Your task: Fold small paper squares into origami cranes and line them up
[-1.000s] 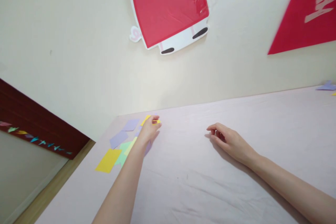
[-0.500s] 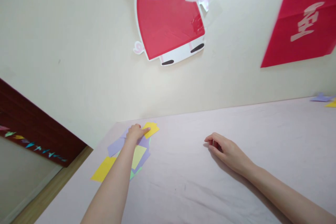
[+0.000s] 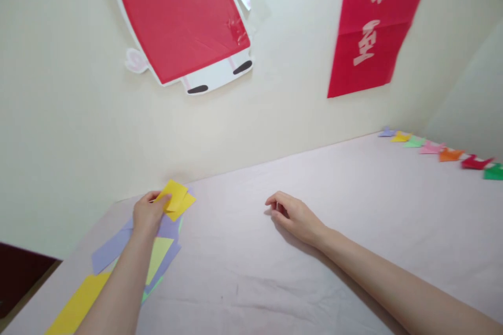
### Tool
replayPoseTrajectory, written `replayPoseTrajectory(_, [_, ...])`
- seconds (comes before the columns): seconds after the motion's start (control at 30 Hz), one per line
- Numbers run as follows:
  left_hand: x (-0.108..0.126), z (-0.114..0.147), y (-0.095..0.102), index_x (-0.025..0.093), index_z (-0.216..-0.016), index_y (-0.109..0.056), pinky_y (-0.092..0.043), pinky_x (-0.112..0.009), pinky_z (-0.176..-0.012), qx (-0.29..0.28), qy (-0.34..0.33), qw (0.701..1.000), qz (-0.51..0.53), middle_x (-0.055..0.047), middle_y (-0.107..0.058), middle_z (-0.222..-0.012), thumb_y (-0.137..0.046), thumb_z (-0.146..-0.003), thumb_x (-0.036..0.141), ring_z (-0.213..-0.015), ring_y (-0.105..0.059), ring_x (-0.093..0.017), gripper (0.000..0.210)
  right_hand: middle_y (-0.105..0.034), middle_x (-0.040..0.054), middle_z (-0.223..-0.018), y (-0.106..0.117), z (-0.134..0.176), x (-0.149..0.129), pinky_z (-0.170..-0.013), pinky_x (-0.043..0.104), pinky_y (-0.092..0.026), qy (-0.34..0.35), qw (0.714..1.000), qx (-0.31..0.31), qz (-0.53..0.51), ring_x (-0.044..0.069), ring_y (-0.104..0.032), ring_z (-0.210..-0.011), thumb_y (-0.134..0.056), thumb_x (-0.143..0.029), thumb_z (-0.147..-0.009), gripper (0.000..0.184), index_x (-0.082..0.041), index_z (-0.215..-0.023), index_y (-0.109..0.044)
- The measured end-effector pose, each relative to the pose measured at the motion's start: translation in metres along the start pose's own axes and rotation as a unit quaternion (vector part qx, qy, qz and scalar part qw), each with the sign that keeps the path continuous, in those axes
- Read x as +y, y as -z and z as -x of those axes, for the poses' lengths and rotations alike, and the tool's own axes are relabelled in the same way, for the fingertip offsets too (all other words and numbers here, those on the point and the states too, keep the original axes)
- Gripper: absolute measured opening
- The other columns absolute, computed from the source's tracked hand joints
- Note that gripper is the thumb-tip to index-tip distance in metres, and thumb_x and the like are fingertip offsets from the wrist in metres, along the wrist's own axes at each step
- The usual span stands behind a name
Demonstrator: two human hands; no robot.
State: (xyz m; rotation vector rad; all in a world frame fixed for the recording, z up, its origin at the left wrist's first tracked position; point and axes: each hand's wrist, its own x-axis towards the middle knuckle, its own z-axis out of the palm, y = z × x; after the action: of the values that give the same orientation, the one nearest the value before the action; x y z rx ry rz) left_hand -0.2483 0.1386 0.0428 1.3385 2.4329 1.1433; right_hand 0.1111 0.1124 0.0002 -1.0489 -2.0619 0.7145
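Observation:
My left hand (image 3: 147, 213) pinches a yellow sheet of paper (image 3: 173, 194) by its edge, raised a little over another yellow sheet (image 3: 184, 206). Beneath that hand and forearm spreads a loose heap of coloured paper: purple sheets (image 3: 112, 249), a pale yellow-green one (image 3: 158, 257) and a larger yellow one (image 3: 80, 303), with green edges showing below. On the pale cloth to the right rests my right hand (image 3: 295, 215), its fingers loosely curled with a gap between thumb and fingertips. Nothing shows in it.
A row of folded paper pieces in several colours, among them an orange one (image 3: 450, 155) and a red one (image 3: 476, 162), lines the far right of the cloth-covered surface (image 3: 243, 251). The wall behind carries a red cartoon cutout (image 3: 184, 21) and a red banner (image 3: 365, 36).
My left hand has lifted a yellow sheet off the one under it. The view has swung right, bringing more of the folded paper row into sight. My right hand keeps its curled pose.

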Motion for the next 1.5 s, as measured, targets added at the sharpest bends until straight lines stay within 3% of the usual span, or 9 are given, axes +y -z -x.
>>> replayPoseTrajectory(0.13, [0.046,0.057,-0.037,0.020,-0.076,-0.061,-0.050,-0.028,-0.075,-0.060,-0.099,0.989,0.097,0.000,-0.065,-0.095,-0.067,-0.076,0.027,-0.085,-0.063,-0.018,0.009,-0.058,0.0079,-0.106,0.008,-0.002,0.001,-0.077,0.034,-0.048,0.056,0.994,0.099,-0.004,0.019,-0.055,-0.085,-0.050,-0.008,-0.079,0.043,-0.022,-0.119,-0.048])
replayPoseTrajectory(0.2, [0.070,0.098,-0.055,0.021,-0.068,-0.061,-0.048,-0.030,-0.085,-0.121,-0.227,0.953,0.161,0.000,-0.063,-0.092,-0.067,-0.074,0.020,-0.091,-0.060,-0.018,0.008,-0.052,0.0127,-0.121,0.016,-0.002,0.000,-0.083,0.039,-0.048,0.107,0.988,0.107,0.023,0.022,-0.053,-0.095,-0.053,-0.009,-0.077,0.051,-0.021,-0.126,-0.043])
replayPoseTrajectory(0.3, [0.091,0.148,-0.073,0.023,-0.073,-0.065,-0.046,-0.035,-0.088,-0.217,-0.375,0.881,0.189,-0.002,-0.062,-0.095,-0.059,-0.077,0.010,-0.098,-0.055,-0.020,0.015,-0.057,0.0127,-0.115,0.028,0.003,-0.002,-0.091,0.043,-0.044,0.153,0.983,0.040,0.091,0.027,-0.049,-0.107,-0.054,-0.005,-0.075,0.037,-0.019,-0.110,-0.056])
replayPoseTrajectory(0.4, [0.093,0.172,-0.076,0.024,-0.083,-0.069,-0.046,-0.036,-0.088,-0.252,-0.410,0.867,0.128,-0.003,-0.061,-0.103,-0.054,-0.077,0.001,-0.101,-0.053,-0.020,0.028,-0.063,0.0075,-0.095,0.034,0.015,0.001,-0.083,0.039,-0.044,0.149,0.978,-0.038,0.138,0.024,-0.052,-0.093,-0.053,-0.001,-0.076,0.023,-0.021,-0.082,-0.061])
replayPoseTrajectory(0.6, [0.079,0.193,-0.058,0.021,-0.103,-0.062,-0.049,-0.039,-0.083,-0.280,-0.430,0.857,-0.052,-0.006,-0.062,-0.109,-0.050,-0.084,0.006,-0.095,-0.056,-0.023,0.027,-0.065,0.0062,-0.094,0.035,0.029,0.011,-0.077,0.035,-0.046,0.118,0.983,-0.114,0.086,0.021,-0.056,-0.087,-0.047,-0.001,-0.079,0.027,-0.022,-0.086,-0.064])
replayPoseTrajectory(0.73, [0.071,0.213,-0.056,0.015,-0.118,-0.055,-0.051,-0.041,-0.078,-0.219,-0.466,0.841,-0.169,-0.011,-0.064,-0.109,-0.047,-0.082,0.005,-0.092,-0.060,-0.026,0.039,-0.065,0.0071,-0.097,0.041,0.020,0.009,-0.079,0.033,-0.049,0.086,0.984,-0.152,0.031,0.020,-0.060,-0.090,-0.051,-0.017,-0.087,0.017,-0.023,-0.085,-0.067])
replayPoseTrajectory(0.9, [0.058,0.231,-0.057,0.008,-0.129,-0.047,-0.051,-0.042,-0.084,-0.134,-0.530,0.818,-0.178,-0.016,-0.063,-0.120,-0.042,-0.078,0.005,-0.099,-0.061,-0.028,0.052,-0.067,0.0072,-0.090,0.045,0.006,0.006,-0.077,0.031,-0.049,0.031,0.977,-0.213,0.000,0.020,-0.061,-0.085,-0.044,-0.035,-0.095,0.030,-0.022,-0.082,-0.068])
replayPoseTrajectory(1.1, [0.054,0.231,-0.053,0.010,-0.122,-0.053,-0.053,-0.039,-0.079,-0.143,-0.528,0.819,-0.176,-0.020,-0.058,-0.129,-0.045,-0.078,0.007,-0.096,-0.062,-0.027,0.045,-0.067,0.0016,-0.077,0.027,-0.005,0.010,-0.060,0.026,-0.040,-0.082,0.981,-0.163,0.065,0.016,-0.058,-0.067,-0.052,-0.027,-0.088,0.016,-0.022,-0.080,-0.065])
replayPoseTrajectory(1.5, [0.065,0.221,-0.056,0.006,-0.131,-0.050,-0.053,-0.039,-0.077,-0.216,-0.509,0.816,-0.170,-0.016,-0.061,-0.123,-0.051,-0.084,0.019,-0.092,-0.057,-0.027,0.048,-0.068,0.0004,-0.080,0.013,-0.007,0.006,-0.063,0.027,-0.042,-0.102,0.987,-0.099,0.077,0.017,-0.062,-0.071,-0.054,-0.027,-0.085,0.006,-0.024,-0.089,-0.058])
